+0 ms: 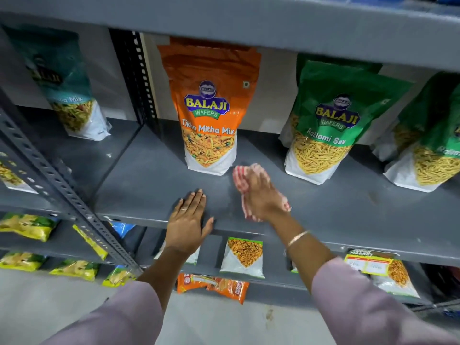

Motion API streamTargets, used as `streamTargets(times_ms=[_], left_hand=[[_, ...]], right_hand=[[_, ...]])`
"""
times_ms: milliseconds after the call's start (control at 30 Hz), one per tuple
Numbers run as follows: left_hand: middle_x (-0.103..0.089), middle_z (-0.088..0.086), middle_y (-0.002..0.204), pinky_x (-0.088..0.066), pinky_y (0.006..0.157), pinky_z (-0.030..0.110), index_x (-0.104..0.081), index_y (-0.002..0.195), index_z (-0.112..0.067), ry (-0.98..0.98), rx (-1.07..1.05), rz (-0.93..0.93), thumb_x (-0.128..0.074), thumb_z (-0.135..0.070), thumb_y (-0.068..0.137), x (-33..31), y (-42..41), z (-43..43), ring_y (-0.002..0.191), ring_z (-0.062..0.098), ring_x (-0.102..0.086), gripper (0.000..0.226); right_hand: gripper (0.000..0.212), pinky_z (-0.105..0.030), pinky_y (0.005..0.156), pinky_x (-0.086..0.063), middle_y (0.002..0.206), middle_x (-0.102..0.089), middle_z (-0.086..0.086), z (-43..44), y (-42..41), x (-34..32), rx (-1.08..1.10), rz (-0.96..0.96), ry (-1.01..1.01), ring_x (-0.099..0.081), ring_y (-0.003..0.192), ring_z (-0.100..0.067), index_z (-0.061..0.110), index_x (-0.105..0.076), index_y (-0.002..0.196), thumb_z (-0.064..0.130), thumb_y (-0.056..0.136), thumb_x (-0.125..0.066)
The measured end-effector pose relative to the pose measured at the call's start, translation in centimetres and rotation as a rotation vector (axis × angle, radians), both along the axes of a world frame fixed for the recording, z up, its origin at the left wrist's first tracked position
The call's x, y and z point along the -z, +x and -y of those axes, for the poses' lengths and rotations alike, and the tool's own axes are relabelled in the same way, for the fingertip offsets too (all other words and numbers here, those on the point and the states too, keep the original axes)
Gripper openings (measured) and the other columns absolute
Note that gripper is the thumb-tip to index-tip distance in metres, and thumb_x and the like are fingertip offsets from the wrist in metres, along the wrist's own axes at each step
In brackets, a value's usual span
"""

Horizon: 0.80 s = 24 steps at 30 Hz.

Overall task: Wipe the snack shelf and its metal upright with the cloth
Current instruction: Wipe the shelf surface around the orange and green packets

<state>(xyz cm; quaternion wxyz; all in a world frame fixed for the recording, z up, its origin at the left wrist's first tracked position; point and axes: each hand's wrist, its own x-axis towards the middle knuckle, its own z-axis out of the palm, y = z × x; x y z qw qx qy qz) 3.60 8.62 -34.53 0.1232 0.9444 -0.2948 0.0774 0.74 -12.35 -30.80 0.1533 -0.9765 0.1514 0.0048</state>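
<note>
The grey snack shelf [154, 180] runs across the middle of the view. My right hand [261, 195] presses a red-and-white striped cloth [240, 179] onto the shelf, just right of the orange snack bag [210, 115]; the hand and cloth are blurred. My left hand [188, 221] lies flat with fingers spread on the shelf's front edge and holds nothing. A perforated metal upright [62, 192] slants down at the left, and another upright [140, 78] stands at the back, left of the orange bag.
Green snack bags [331, 120] stand to the right of the cloth, and a teal bag [72, 95] stands in the left bay. An upper shelf [249, 23] overhangs. Lower shelves hold yellow, orange and white packets [245, 256]. A price label [368, 263] hangs at the front edge.
</note>
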Motion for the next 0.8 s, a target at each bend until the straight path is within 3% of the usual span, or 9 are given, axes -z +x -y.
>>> streamTargets(times_ms=[67, 167, 333, 433, 533, 600, 700, 800], left_hand=[[-0.060, 0.014, 0.128, -0.025, 0.104, 0.034, -0.063, 0.120, -0.001, -0.016, 0.004, 0.023, -0.039, -0.042, 0.083, 0.1, 0.1, 0.1, 0.115, 0.030, -0.059, 0.061], [-0.060, 0.014, 0.128, -0.028, 0.102, 0.035, -0.064, 0.120, -0.001, -0.040, 0.015, 0.046, -0.042, -0.041, 0.082, 0.2, 0.2, 0.2, 0.114, 0.029, -0.060, 0.059], [-0.060, 0.014, 0.128, -0.029, 0.102, 0.036, -0.063, 0.121, -0.001, -0.072, 0.035, 0.104, -0.041, -0.042, 0.083, 0.6, 0.5, 0.4, 0.115, 0.029, -0.060, 0.059], [-0.060, 0.013, 0.127, -0.032, 0.102, 0.037, -0.065, 0.119, -0.001, -0.127, 0.035, 0.153, -0.040, -0.043, 0.088, 1.0, 0.7, 0.5, 0.114, 0.028, -0.060, 0.057], [-0.061, 0.012, 0.127, -0.033, 0.102, 0.037, -0.066, 0.118, -0.002, -0.161, 0.032, 0.168, -0.025, -0.048, 0.097, 1.2, 0.8, 0.5, 0.113, 0.028, -0.061, 0.065], [-0.061, 0.012, 0.127, -0.033, 0.102, 0.036, -0.066, 0.117, -0.002, -0.163, 0.034, 0.191, -0.030, -0.046, 0.095, 1.3, 0.8, 0.6, 0.113, 0.028, -0.061, 0.062], [-0.061, 0.012, 0.126, -0.033, 0.101, 0.035, -0.066, 0.117, -0.001, -0.136, 0.034, 0.202, -0.042, -0.043, 0.083, 1.4, 0.8, 0.6, 0.111, 0.028, -0.062, 0.058], [-0.061, 0.013, 0.126, -0.034, 0.100, 0.036, -0.066, 0.117, -0.001, -0.132, 0.025, 0.186, -0.043, -0.043, 0.083, 1.3, 0.7, 0.5, 0.112, 0.028, -0.062, 0.059]], right_hand=[[0.063, -0.053, 0.120, -0.008, 0.157, -0.010, -0.025, 1.8, 2.2, 0.4, 0.128, 0.025, -0.052, -0.004, 0.146, -0.045, -0.002, -0.003, 0.151, 0.020, 0.092, -0.003], [0.060, -0.049, 0.121, -0.005, 0.160, -0.007, -0.021, 0.8, 4.6, 0.3, 0.386, -0.012, 0.002, 0.000, 0.147, -0.042, -0.002, -0.007, 0.150, 0.024, 0.099, -0.023], [0.066, -0.049, 0.122, -0.007, 0.162, -0.007, -0.015, 2.9, 8.4, 0.4, 0.167, -0.004, 0.052, -0.003, 0.150, -0.033, 0.007, -0.014, 0.152, 0.034, 0.091, -0.019], [0.066, -0.045, 0.122, -0.006, 0.161, -0.004, -0.016, 4.0, 9.8, -1.0, 0.313, -0.036, 0.128, 0.001, 0.149, -0.036, 0.005, -0.006, 0.152, 0.024, 0.095, -0.033], [0.065, -0.051, 0.122, -0.004, 0.161, -0.005, -0.019, 4.7, 12.0, -0.6, 0.118, -0.009, 0.134, -0.001, 0.148, -0.041, 0.007, -0.005, 0.153, 0.031, 0.094, -0.020], [0.066, -0.050, 0.122, -0.010, 0.163, -0.002, -0.009, 5.4, 12.5, -1.2, 0.135, -0.090, 0.101, -0.003, 0.150, -0.033, 0.017, -0.006, 0.153, 0.038, 0.092, -0.020], [0.063, -0.053, 0.119, -0.016, 0.163, -0.002, -0.005, 5.6, 13.1, -1.6, 0.320, -0.121, 0.125, -0.010, 0.149, -0.034, 0.019, 0.000, 0.153, 0.033, 0.098, -0.028], [0.063, -0.047, 0.123, -0.008, 0.163, 0.002, -0.006, 4.5, 13.0, -1.2, 0.134, -0.039, 0.080, 0.000, 0.150, -0.030, 0.019, -0.001, 0.154, 0.042, 0.099, -0.021]])
